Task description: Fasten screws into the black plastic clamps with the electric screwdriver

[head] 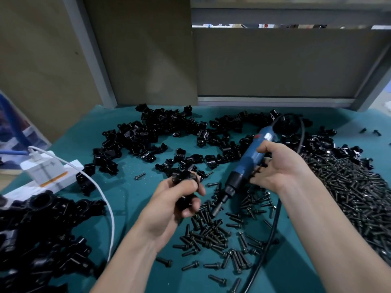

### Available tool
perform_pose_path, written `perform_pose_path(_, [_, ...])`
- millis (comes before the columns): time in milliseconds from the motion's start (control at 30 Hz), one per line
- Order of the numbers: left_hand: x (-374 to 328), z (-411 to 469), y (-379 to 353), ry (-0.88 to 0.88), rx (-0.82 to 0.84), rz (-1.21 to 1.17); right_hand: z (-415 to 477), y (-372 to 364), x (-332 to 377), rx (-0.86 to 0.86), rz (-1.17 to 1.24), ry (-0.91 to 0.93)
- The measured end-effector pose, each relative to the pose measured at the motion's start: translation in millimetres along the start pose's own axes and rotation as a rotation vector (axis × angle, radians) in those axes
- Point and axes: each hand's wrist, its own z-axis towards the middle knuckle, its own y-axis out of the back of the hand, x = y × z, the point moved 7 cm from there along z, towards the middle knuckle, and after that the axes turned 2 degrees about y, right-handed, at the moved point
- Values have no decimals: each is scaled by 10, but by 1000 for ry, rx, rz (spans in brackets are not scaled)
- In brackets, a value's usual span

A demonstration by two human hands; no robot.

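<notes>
Loose screws (211, 233) lie scattered just below the electric screwdriver (249, 161), its bit (218, 209) tilted down among them. Left of the screwdriver, the left hand (175, 199) curls round one black clamp (184, 176); the right hand (277, 166) wraps the tool's blue barrel. I'd pick a screw up squarely on the bit, then keep the clamp steady. Beyond the screwdriver, more clamps (158, 127) lie heaped.

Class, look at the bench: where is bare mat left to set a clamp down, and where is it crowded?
Bare mat lies between the white cable and the left hand, bar one lone screw. Another strip lies between the black cord and the right forearm. Crowded: clamp piles, screw heap.
</notes>
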Motion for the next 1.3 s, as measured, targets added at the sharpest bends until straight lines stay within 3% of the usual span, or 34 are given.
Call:
perform_pose_path(167, [-39, -36, 73, -78, -158, 22, -40, -19, 33, 17, -3, 8])
perform_pose_path(333, [-99, -37, 198, -182, -336, 43, -253, -67, 175, -140, -272, 285])
perform_pose_path(433, [-100, -26, 182, -226, -364, 122, -454, -330, 54, 5, -500, 389])
perform_pose_path(600, [-14, 1, 93, -259, -339, 74, -709, -820, -511, 438, -950, 433])
perform_pose_path(733, [14, -1, -46, -291, -243, 11, -659, -835, -602, 404, -1127, 577])
perform_pose_path(867, [-39, 3, -104, -356, -213, 71, -605, -760, -430, 318, -1039, 680])
perform_pose_path(967, [-133, -43, -74, -459, -298, 212, -559, -644, -329, 195, -930, 724])
perform_pose_path(1100, [-201, -137, -36, -530, -476, 639, -581, -748, -585, 460, -926, 576])
perform_pose_path(1233, [-192, -141, -9, -553, -351, 454, -503, -695, -549, 454, -799, 567])
perform_pose_path(1300, [-235, -146, 30, -565, -331, 321, -475, -678, -541, 556, -692, 464])
